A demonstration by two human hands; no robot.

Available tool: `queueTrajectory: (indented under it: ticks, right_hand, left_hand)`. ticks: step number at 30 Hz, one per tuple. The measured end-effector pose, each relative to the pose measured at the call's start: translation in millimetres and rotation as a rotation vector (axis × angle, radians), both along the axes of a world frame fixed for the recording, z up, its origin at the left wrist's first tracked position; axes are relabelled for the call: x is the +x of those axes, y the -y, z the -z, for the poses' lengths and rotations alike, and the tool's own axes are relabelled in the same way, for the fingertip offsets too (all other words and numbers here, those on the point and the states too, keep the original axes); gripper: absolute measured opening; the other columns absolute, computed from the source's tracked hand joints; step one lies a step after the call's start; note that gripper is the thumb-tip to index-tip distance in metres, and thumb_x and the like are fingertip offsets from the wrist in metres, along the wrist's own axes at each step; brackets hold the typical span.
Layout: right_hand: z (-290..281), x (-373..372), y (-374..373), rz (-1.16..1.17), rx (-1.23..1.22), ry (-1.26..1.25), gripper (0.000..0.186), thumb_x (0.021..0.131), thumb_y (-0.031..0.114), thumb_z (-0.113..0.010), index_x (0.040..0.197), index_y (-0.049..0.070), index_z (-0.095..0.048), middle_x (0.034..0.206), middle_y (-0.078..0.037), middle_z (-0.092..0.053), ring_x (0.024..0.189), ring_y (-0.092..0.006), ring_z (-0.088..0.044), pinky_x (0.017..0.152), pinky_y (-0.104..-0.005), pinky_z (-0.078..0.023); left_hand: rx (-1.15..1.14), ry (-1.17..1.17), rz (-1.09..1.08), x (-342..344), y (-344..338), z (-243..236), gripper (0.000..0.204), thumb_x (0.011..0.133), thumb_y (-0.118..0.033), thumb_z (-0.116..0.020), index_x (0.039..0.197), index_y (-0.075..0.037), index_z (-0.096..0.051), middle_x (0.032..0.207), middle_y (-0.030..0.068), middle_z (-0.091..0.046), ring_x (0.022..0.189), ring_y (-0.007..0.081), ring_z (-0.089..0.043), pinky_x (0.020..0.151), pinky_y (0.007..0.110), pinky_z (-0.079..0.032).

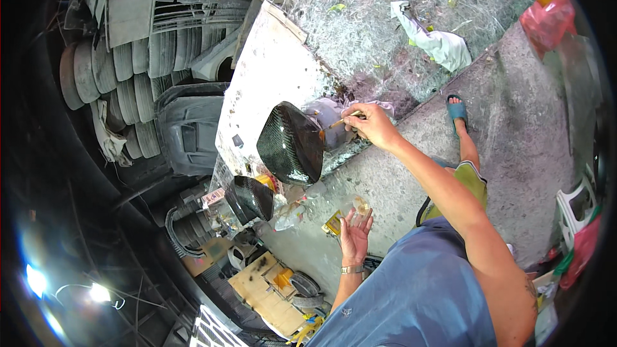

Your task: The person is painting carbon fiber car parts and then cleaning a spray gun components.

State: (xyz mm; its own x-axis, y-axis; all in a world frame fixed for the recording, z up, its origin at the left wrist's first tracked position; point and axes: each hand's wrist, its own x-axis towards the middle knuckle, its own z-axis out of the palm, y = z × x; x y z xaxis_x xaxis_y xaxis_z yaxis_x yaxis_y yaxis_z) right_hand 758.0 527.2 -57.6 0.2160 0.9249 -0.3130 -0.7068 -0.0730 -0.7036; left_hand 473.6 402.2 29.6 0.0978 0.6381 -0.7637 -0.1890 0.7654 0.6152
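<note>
right hand [373, 125] fingers gripping brush [339, 122] at carbon-fibre shell [290, 143], left hand [355, 234] fingers around clear cup [358, 206]

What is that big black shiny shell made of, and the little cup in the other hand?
The black shell looks like carbon fibre: a fine woven checker pattern shows under a glossy coat. The brush in the right hand seems to have a pale wooden handle. The cup in the left hand looks like clear plastic, since you can see through it.
</note>
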Motion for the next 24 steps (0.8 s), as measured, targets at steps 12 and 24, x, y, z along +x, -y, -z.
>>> queueTrajectory:
  ticks: [12, 24]
  right_hand:
    - [-15.5, 17.1, 3.5, 0.194, 0.041, 0.518, 0.014, 0.089, 0.007, -0.064, 0.102, 0.002, -0.069, 0.090, -0.010, -0.070, 0.079, -0.0196, -0.066, 0.072, -0.0327, -0.049]
    - [-54.1, 63.6, -12.6, -0.039, 0.276, 0.578, 0.023, 0.086, 0.002, -0.065, 0.109, 0.007, -0.069, 0.095, -0.010, -0.069, 0.085, -0.0231, -0.066, 0.076, -0.0331, -0.050]
  left_hand:
    - [0.008, 0.007, -0.027, 25.6, -0.1, -3.3, 0.050, 0.099, -0.046, -0.051, 0.129, -0.007, -0.053, 0.144, 0.0230, -0.044, 0.132, 0.0408, -0.046, 0.108, 0.043, -0.043]
    - [-0.002, -0.063, -0.049, 61.8, 4.5, -13.3, 0.051, 0.100, -0.047, -0.047, 0.133, -0.007, -0.049, 0.142, 0.0220, -0.047, 0.132, 0.0374, -0.046, 0.108, 0.043, -0.042]
